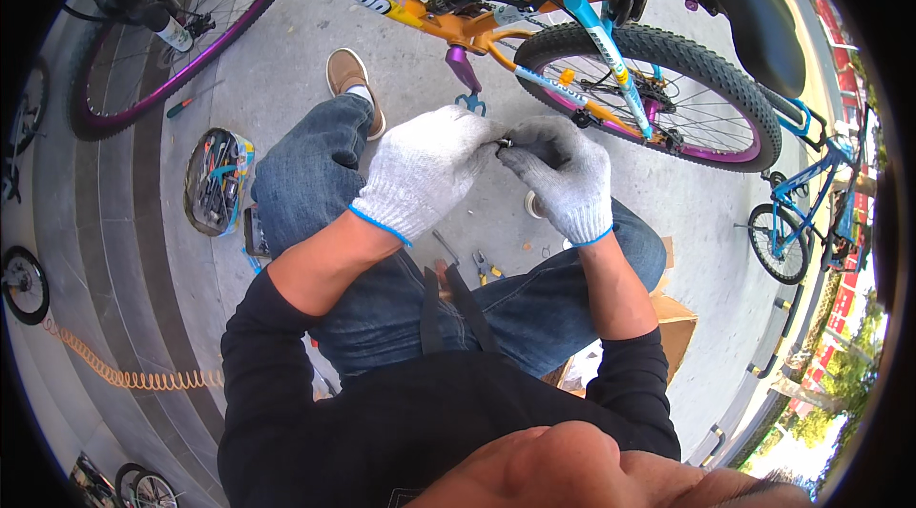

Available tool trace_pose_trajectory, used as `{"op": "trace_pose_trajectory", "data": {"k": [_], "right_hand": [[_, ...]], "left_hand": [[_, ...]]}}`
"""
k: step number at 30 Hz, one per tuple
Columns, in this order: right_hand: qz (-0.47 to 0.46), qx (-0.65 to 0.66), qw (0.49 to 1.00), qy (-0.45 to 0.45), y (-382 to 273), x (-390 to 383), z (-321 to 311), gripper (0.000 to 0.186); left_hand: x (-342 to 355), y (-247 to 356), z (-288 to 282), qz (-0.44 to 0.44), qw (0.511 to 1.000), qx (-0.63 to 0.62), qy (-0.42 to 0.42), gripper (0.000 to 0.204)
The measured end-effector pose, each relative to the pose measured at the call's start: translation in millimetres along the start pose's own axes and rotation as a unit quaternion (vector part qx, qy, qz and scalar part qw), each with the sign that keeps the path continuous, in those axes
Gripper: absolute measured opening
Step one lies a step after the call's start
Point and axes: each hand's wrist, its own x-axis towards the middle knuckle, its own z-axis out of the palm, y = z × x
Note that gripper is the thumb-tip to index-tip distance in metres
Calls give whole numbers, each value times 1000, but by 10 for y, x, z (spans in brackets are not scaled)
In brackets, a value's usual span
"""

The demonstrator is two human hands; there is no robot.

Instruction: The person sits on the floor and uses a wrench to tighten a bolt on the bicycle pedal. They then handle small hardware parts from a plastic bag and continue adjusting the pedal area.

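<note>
1. White knitted cotton gloves with blue cuffs cover both hands, which meet above the person's knees; the left hand [425, 169] and the right hand [563, 174] press fingertip to fingertip, pinching a small dark metal part [503, 141] between them. The part is too small to tell its shape.

2. Blue denim jeans [315, 174] and a black long-sleeved top clothe the seated person; a tan shoe [351, 79] rests on the smooth grey paved floor [286, 60].

3. An orange-framed bicycle [458, 26] stands just beyond the hands, its tubes glossy, with a long light label panel along the down tube. Its knobby black rear tyre [668, 50] wraps a purple rim with thin spokes; the front wheel [162, 21] at upper left has the same purple rim. A black saddle [744, 2] juts out at upper right.

4. A round open tool pouch [218, 182] lies on the floor left of the left knee, stuffed with handled tools. A screwdriver [191, 103] with a red-and-green handle lies nearer the front wheel.

5. Pliers [485, 268] with yellow grips lie on the floor between the knees, beside a bent hex key [445, 246].

6. A coiled orange hose [124, 370] trails across the floor at lower left. A brown cardboard box [673, 327] sits by the right thigh, and a blue bicycle [801, 212] stands well apart at right.
</note>
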Motion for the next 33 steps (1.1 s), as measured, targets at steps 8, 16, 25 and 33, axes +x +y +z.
{"op": "trace_pose_trajectory", "data": {"k": [8, 16, 25, 33], "right_hand": [[21, 15, 1000, -5, 0, 9, 16, 33], [3, -22, 1000, 0, -26, 5, 14, 33], [13, -66, 998, -3, -57, 12, 2, 33], [-46, -105, 993, -2, -75, 23, 20, 31]], "left_hand": [[-16, -24, 10, 7, 1000, 9, 2, 21], [-33, -57, 28, 0, 1000, 11, -18, 22], [-30, -56, 32, 0, 1000, 18, -16, 20], [-40, -40, 32, 16, 1000, 16, -7, 22]]}}
